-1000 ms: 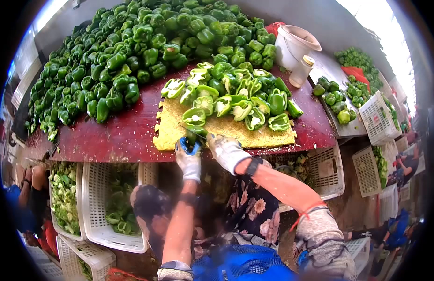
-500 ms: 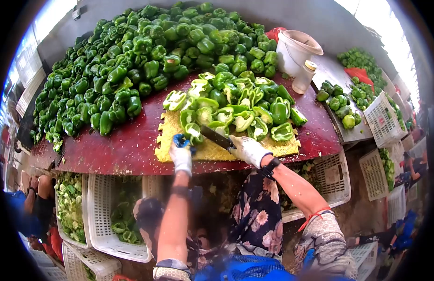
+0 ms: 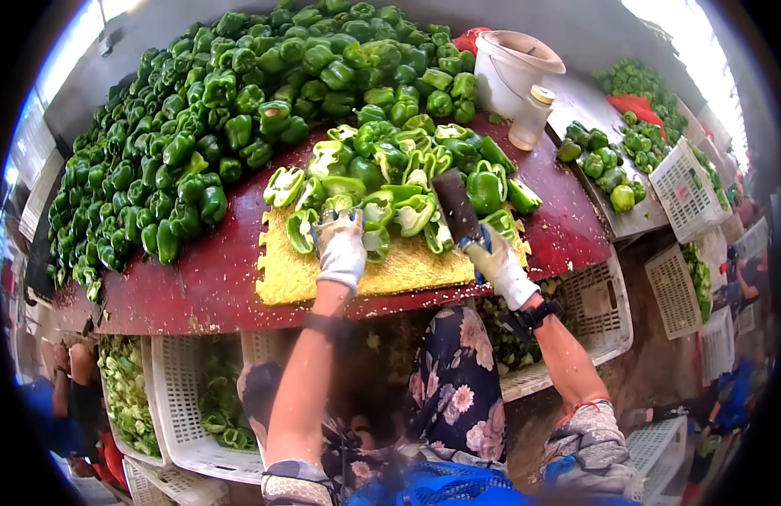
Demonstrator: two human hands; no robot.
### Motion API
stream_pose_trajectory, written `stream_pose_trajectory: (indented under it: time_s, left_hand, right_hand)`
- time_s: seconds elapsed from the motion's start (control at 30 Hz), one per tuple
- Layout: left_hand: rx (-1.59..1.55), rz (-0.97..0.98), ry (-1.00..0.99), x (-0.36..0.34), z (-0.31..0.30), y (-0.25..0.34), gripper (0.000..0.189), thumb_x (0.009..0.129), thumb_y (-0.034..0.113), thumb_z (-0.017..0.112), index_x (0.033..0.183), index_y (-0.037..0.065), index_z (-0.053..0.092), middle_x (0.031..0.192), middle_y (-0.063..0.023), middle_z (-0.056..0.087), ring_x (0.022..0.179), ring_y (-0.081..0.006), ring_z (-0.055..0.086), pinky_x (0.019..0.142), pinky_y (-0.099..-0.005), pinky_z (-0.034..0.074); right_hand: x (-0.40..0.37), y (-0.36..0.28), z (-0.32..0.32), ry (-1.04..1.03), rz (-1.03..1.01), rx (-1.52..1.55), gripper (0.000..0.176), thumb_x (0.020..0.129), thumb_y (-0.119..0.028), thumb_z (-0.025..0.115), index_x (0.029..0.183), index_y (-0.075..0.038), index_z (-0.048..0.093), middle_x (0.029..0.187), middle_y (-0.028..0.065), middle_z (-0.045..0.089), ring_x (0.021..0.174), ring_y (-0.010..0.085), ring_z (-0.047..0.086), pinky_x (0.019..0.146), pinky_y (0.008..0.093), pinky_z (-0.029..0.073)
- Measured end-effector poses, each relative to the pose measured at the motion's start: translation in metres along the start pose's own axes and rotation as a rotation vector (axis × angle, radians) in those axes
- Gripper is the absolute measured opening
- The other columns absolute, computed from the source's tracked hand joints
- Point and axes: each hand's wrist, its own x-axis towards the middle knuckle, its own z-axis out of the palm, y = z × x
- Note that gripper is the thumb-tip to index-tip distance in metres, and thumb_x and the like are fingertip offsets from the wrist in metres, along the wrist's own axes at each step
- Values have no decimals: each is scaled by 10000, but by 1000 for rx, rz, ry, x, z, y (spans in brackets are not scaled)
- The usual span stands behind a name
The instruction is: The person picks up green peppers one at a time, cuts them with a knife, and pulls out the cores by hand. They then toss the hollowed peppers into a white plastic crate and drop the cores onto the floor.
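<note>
My left hand (image 3: 341, 246), in a white glove with blue fingertips, is at the near side of a heap of halved green peppers (image 3: 378, 207). Its fingers are bent and closed against a pepper half (image 3: 339, 202), partly hiding it. My right hand (image 3: 498, 263), gloved too, is wrapped round the handle of a broad dark-bladed knife (image 3: 456, 207). The blade points up and to the left, over the right part of the cut peppers. Under them lies a yellow foam mat (image 3: 302, 282) with a notched edge.
A big pile of whole green peppers (image 3: 213, 110) covers the back left of the red table (image 3: 568, 223). A white bucket (image 3: 504, 76) and a capped clear bottle (image 3: 530, 122) stand back right. Below the table edge are white crates (image 3: 173, 396) of pepper pieces. Other people are at both sides.
My left hand has moved forward from the mat's front to the pepper halves. My right hand has shifted right, and the knife has swung more upright. The camera view has shifted slightly.
</note>
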Motion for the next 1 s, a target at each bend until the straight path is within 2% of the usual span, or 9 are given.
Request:
stream_pose_trajectory:
  time_s: [0.23, 0.37, 0.5, 0.57, 0.63, 0.77, 0.8, 0.93, 1.0]
  left_hand:
    - [-161, 115, 27, 6, 40, -25, 319, 888, 145, 503, 1146, 132, 690, 986, -139, 712, 1019, -357, 639, 1027, -450, 404]
    - [-109, 70, 31, -2, 22, -21, 430, 838, 153, 586, 1264, 119, 639, 1123, -183, 672, 1109, -343, 596, 1025, -444, 402]
    - [-231, -75, -6, 0, -15, -18, 462, 835, 149, 649, 1291, 83, 617, 1075, -211, 674, 991, -367, 633, 891, -432, 487]
    - [-579, -178, 202, -7, 8, -32, 474, 857, 138, 716, 1304, 43, 588, 1031, -188, 682, 916, -347, 646, 879, -461, 501]
    - [-1093, -252, 238, -19, 0, -25, 484, 868, 109, 733, 1314, 20, 569, 1014, -134, 686, 864, -277, 643, 814, -411, 527]
    - [-1624, -519, 219, -44, -12, 12, 169, 860, 11, 727, 981, 58, 619, 839, 11, 610, 671, -76, 539, 537, -213, 446]
    - [-1575, -506, 205, -47, -7, 15, 162, 861, 9, 723, 975, 58, 618, 817, 15, 605, 646, -70, 524, 528, -212, 441]
    - [-1362, -492, 202, -65, -5, 44, 137, 856, 24, 724, 938, 43, 615, 771, 6, 591, 646, -93, 519, 580, -255, 463]
    - [-1214, -412, 265, -72, -5, 53, 187, 821, 28, 744, 951, 3, 612, 779, -36, 608, 681, -155, 548, 665, -313, 495]
  right_hand:
    - [11, 39, -34, 406, 175, 770, 245, 919, -268, 659, 1012, -48, 603, 712, 17, 555, 556, 121, 552, 522, 290, 477]
    - [26, 103, -79, 654, 395, 555, 340, 934, -324, 646, 1120, -55, 553, 770, 66, 561, 675, 191, 580, 590, 358, 504]
    - [56, 153, -108, 718, 463, 773, 245, 952, -331, 641, 940, -98, 566, 625, 31, 543, 461, 175, 507, 425, 338, 447]
    - [49, 162, -129, 331, 449, 679, 378, 978, -437, 542, 900, -74, 615, 658, 82, 624, 505, 232, 570, 534, 384, 507]
    - [48, 152, -148, 6, 367, -246, 494, 963, -494, 493, 1018, -33, 665, 780, 163, 707, 654, 307, 669, 730, 408, 541]
    - [34, 72, -140, 212, 365, -1003, 579, 913, -468, 591, 1279, -19, 572, 1231, 229, 631, 1074, 314, 655, 918, 412, 515]
    - [28, 24, -131, 136, 450, -846, 559, 924, -435, 623, 1302, -31, 539, 1276, 202, 610, 1064, 283, 662, 902, 406, 534]
    - [-15, -33, -63, 5, -364, -325, 491, 921, -373, 673, 1282, -61, 556, 1163, 175, 614, 967, 252, 652, 824, 370, 567]
    - [-27, -56, -18, -180, -347, -217, 572, 915, -389, 673, 1307, -7, 508, 1219, 211, 580, 1013, 350, 633, 893, 407, 543]
